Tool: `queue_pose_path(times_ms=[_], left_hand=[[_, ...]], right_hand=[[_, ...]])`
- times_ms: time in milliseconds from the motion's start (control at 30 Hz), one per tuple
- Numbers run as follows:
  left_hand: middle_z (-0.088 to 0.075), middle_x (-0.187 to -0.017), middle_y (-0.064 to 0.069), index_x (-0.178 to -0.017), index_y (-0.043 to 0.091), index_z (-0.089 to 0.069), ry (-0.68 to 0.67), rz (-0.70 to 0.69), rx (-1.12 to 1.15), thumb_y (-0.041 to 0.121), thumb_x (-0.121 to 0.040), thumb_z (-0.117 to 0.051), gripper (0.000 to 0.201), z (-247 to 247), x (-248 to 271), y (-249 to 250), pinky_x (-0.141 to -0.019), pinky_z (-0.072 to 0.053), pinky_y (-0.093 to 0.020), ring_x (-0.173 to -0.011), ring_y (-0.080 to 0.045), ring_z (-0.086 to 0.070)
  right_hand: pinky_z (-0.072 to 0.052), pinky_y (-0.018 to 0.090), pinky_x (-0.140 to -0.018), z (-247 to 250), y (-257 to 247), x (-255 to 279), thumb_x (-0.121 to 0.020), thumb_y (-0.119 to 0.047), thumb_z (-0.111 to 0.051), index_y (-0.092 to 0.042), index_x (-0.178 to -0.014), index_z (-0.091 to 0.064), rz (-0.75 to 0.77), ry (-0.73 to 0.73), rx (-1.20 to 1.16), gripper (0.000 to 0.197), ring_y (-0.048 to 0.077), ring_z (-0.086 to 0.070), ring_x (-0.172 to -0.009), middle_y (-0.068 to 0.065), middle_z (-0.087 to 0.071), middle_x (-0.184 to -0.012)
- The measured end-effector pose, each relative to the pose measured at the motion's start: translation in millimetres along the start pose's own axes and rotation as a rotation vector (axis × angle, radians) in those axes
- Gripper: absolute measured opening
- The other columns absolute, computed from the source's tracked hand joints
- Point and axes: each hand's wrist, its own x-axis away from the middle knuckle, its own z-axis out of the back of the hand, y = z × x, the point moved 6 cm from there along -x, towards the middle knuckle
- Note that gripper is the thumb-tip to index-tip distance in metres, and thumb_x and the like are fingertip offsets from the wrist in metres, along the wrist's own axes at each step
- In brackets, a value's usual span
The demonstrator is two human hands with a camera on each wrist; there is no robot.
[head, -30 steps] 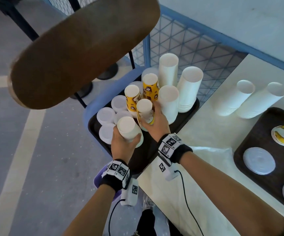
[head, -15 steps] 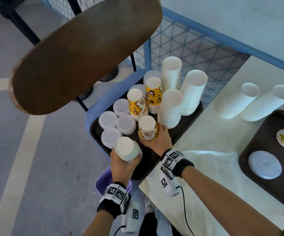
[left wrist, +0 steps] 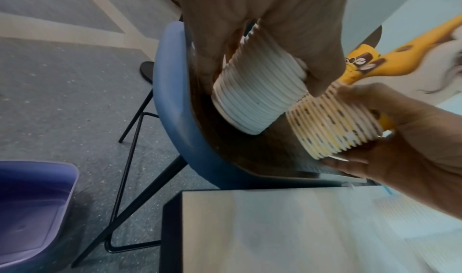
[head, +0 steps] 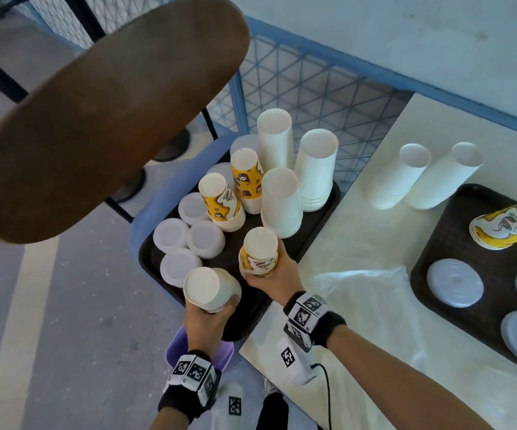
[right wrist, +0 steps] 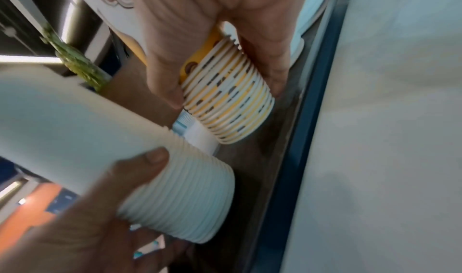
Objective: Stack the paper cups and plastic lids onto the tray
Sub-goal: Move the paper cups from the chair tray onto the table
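A dark tray (head: 319, 223) on a blue chair holds several stacks of upturned cups and clear lids (head: 203, 237). My left hand (head: 206, 318) grips a stack of white paper cups (head: 207, 288) (left wrist: 257, 95) (right wrist: 155, 168), tilted toward me over the tray's near edge. My right hand (head: 271, 271) grips a yellow patterned cup stack (head: 258, 256) (left wrist: 335, 125) (right wrist: 230, 101) just above the tray's near right part. Both stacks are bottom-up. A second dark tray (head: 446, 237) on the table carries a lying yellow cup stack (head: 505, 226) and flat lids (head: 454, 282).
Two white cup stacks (head: 421, 178) lie on the pale table (head: 359, 243) beside the second tray. A clear plastic sheet (head: 362, 293) covers the table's near part. A brown rounded board (head: 96, 119) looms at upper left. A purple bin (head: 200, 352) sits on the floor below my left wrist.
Both hands have drawn back toward me with their stacks, away from the crowded middle of the tray. The white stack now tilts over the tray's near edge.
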Motion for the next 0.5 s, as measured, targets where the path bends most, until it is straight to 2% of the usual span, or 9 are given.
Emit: queue_pose_path(times_ms=[100, 133, 200, 233, 267, 333, 367, 433, 500], left_hand=[[-0.058, -0.121, -0.011, -0.126, 0.007, -0.049, -0.012, -0.015, 0.0, 0.02, -0.057, -0.088, 0.081, -1.2, 5.6, 3.2, -0.1, -0.043, -0.041, -0.113, -0.027, -0.053], [-0.058, -0.121, -0.011, -0.126, 0.007, -0.049, -0.028, -0.021, 0.003, 0.02, -0.056, -0.089, 0.081, -7.2, 9.6, 9.2, -0.099, -0.044, -0.038, -0.115, -0.028, -0.052], [-0.059, -0.115, -0.007, -0.122, 0.006, -0.052, -0.083, -0.034, 0.011, 0.019, -0.056, -0.089, 0.077, -22.2, 20.5, 26.0, -0.091, -0.045, -0.023, -0.11, -0.023, -0.054], [-0.059, -0.114, -0.005, -0.122, 0.005, -0.053, -0.131, -0.059, 0.025, 0.017, -0.057, -0.089, 0.076, -36.1, 26.7, 36.8, -0.089, -0.043, -0.017, -0.106, -0.017, -0.054], [-0.058, -0.117, -0.003, -0.123, 0.006, -0.052, -0.177, -0.097, 0.059, 0.016, -0.057, -0.089, 0.076, -52.0, 31.3, 47.6, -0.09, -0.042, -0.015, -0.107, -0.013, -0.053], [-0.059, -0.12, -0.001, -0.125, 0.009, -0.051, -0.282, -0.153, 0.104, 0.028, -0.05, -0.088, 0.085, -88.2, 36.9, 66.5, -0.093, -0.043, -0.018, -0.111, -0.01, -0.055], [-0.061, -0.117, 0.0, -0.121, 0.012, -0.053, -0.336, -0.163, 0.092, 0.035, -0.046, -0.085, 0.085, -109.4, 38.6, 76.6, -0.092, -0.046, -0.02, -0.11, -0.012, -0.057], [-0.062, -0.111, 0.0, -0.112, 0.015, -0.055, -0.401, -0.19, 0.051, 0.031, -0.047, -0.087, 0.074, -151.5, 37.1, 95.1, -0.093, -0.047, -0.028, -0.108, -0.018, -0.059], [-0.061, -0.11, -0.001, -0.114, 0.01, -0.054, -0.432, -0.239, 0.029, 0.029, -0.049, -0.088, 0.076, -191.2, 32.4, 115.9, -0.095, -0.045, -0.03, -0.11, -0.019, -0.058]], right_hand=[[-0.047, 0.01, -0.083, 40.7, 7.6, 20.3, -0.058, -0.006, -0.085, -0.021, -0.112, -0.048, 0.023, 0.083, -0.089, 0.067, -0.009, -0.057, -0.087, -0.014, -0.06, -0.094], [-0.045, 0.003, -0.076, 60.6, 13.2, 25.3, -0.058, -0.003, -0.084, -0.02, -0.107, -0.049, 0.024, 0.13, -0.114, 0.063, -0.015, -0.057, -0.081, -0.017, -0.059, -0.09], [-0.041, -0.002, -0.068, 97.2, 26.4, 30.2, -0.057, -0.002, -0.084, -0.013, -0.102, -0.053, -0.008, 0.229, -0.142, 0.056, -0.02, -0.057, -0.076, -0.016, -0.06, -0.088], [-0.043, -0.001, -0.068, 117.0, 34.9, 30.0, -0.057, -0.005, -0.085, -0.008, -0.102, -0.055, -0.033, 0.289, -0.145, 0.054, -0.015, -0.06, -0.078, -0.012, -0.063, -0.088], [-0.047, 0.004, -0.071, 136.5, 42.1, 28.1, -0.056, -0.011, -0.087, -0.003, -0.105, -0.057, -0.054, 0.343, -0.141, 0.057, -0.007, -0.063, -0.082, -0.006, -0.067, -0.09], [-0.055, 0.025, -0.082, 173.1, 53.8, 21.8, -0.056, -0.023, -0.087, -0.003, -0.112, -0.056, -0.083, 0.452, -0.13, 0.067, 0.014, -0.066, -0.092, 0.005, -0.069, -0.099], [-0.054, 0.034, -0.086, 190.5, 56.7, 17.9, -0.056, -0.024, -0.087, -0.005, -0.114, -0.054, -0.093, 0.501, -0.136, 0.069, 0.02, -0.066, -0.094, 0.007, -0.069, -0.102], [-0.052, 0.042, -0.089, 220.7, 60.3, 7.8, -0.058, -0.024, -0.086, -0.011, -0.117, -0.051, -0.094, 0.585, -0.141, 0.07, 0.022, -0.064, -0.095, 0.006, -0.068, -0.104], [-0.05, 0.041, -0.092, 242.9, 60.0, -2.4, -0.058, -0.027, -0.085, -0.018, -0.122, -0.047, -0.099, 0.634, -0.121, 0.075, 0.02, -0.063, -0.098, 0.002, -0.067, -0.109]])
